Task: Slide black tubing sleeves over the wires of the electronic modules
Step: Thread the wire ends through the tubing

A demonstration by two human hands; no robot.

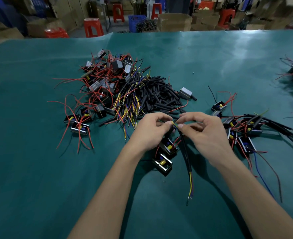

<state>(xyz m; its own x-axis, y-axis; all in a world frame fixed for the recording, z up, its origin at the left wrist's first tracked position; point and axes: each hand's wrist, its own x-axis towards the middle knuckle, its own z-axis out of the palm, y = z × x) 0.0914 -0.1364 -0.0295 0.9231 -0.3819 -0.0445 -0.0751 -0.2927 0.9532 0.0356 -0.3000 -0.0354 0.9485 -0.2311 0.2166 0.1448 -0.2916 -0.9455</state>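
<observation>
fingers do the work at frame centre. the left hand (150,130) pinches a small bundle of yellow, blue and dark wires (173,124) between thumb and forefinger, the other fingers curled loosely. the right hand (205,135) pinches the same bundle just beside it, at the top end of a black sleeve (185,149), which hangs down toward the lower middle of the frame. the bundle runs through the sleeve, and bare wire ends (190,188) poke out of its lower end.

two modules (166,152) lie on the green mat (30,169) just below the hands; which one these wires belong to i cannot tell.

above the hands, a heap of loose sleeves (161,94) sits mid-frame, touching a sheaf of yellow and blue leads (130,104). to its left and upper left is a tangle of modules with red wires (104,78). right of the hands lie finished modules (245,133) with long black tails.

risks, as i judge them: with several thin wires pinched together, one could split off and stay outside the sleeve, or kink at its mouth. a loosened grip could let the sleeve slide down off the bundle. a sharp pull could also drag a module across the mat and snag the red wires nearby.
</observation>
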